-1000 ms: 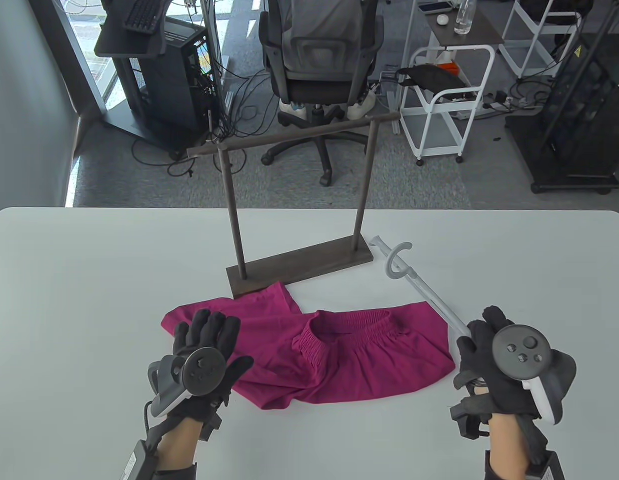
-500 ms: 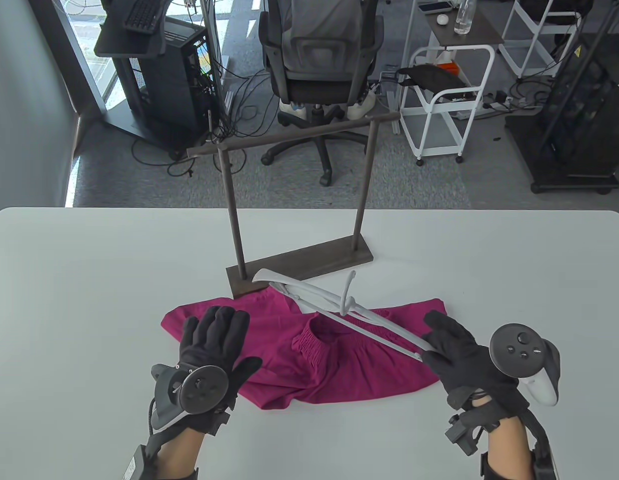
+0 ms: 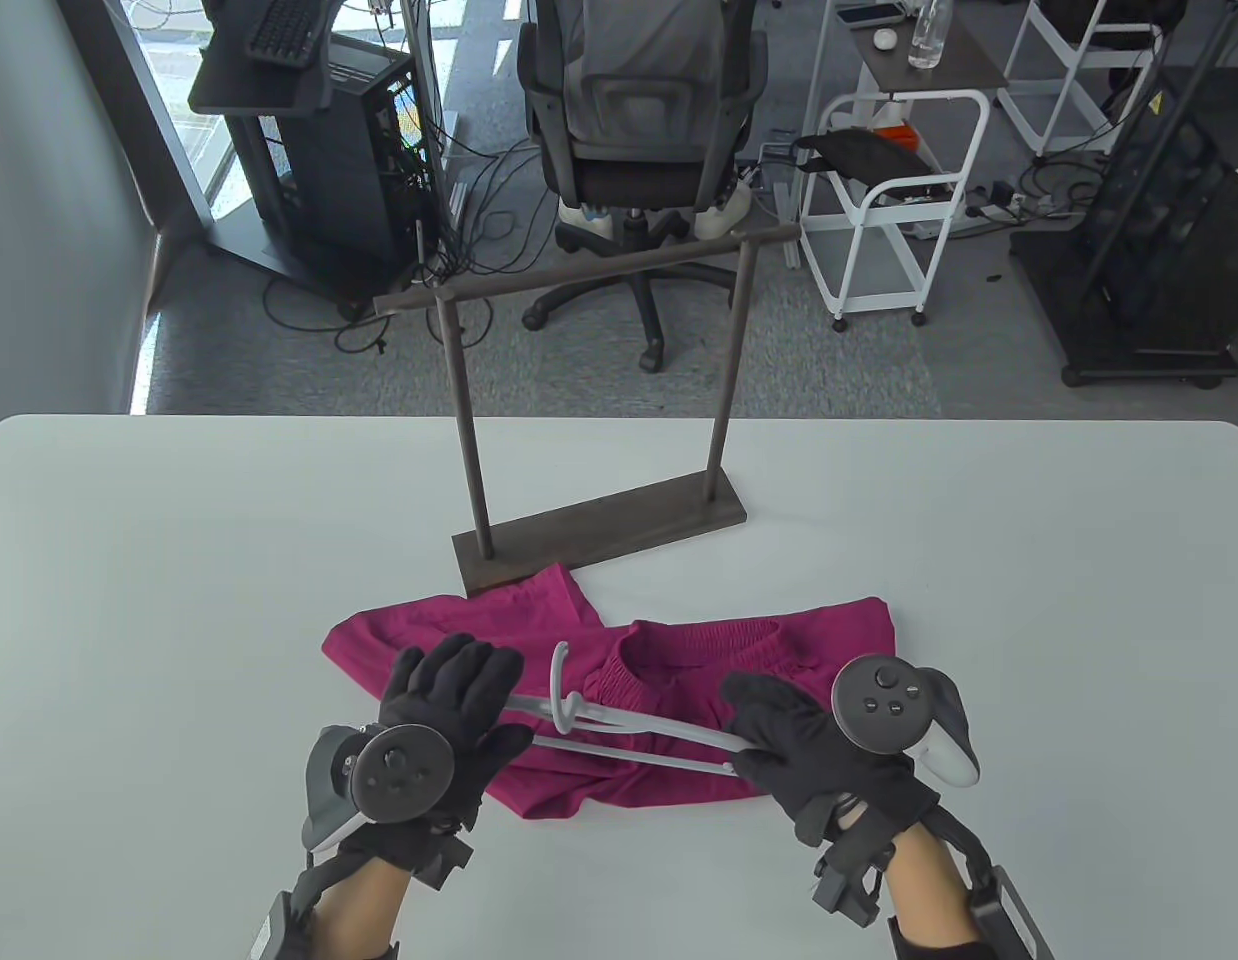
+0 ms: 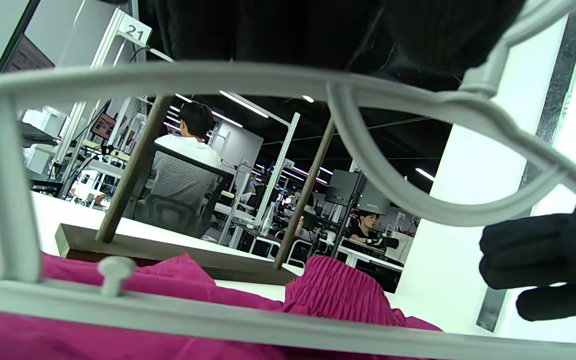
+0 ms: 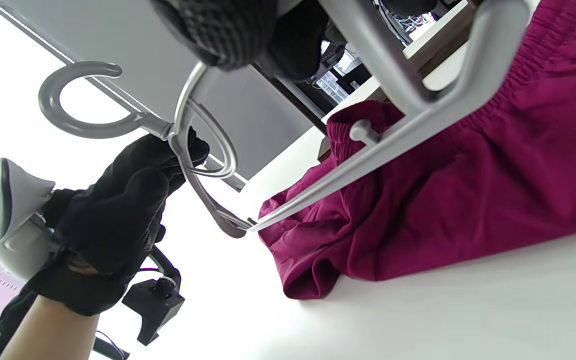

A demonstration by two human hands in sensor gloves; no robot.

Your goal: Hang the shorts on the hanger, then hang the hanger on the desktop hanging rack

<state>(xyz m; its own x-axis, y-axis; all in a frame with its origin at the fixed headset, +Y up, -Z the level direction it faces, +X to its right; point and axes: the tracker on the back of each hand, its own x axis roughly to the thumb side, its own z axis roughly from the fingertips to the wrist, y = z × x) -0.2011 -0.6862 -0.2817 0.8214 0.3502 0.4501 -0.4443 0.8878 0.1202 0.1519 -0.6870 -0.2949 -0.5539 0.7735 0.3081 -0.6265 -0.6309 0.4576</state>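
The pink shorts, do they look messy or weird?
A little. The magenta fabric shorts lie crumpled on the white table, one corner touching the dark wooden rack's base. Both hands hold the grey plastic hanger over them. Nothing looks torn.

We read one legible marking: the number "21" on a small white square sign (image 4: 133, 31) atop a white upright post in the background, left wrist view. We find no other text readable.
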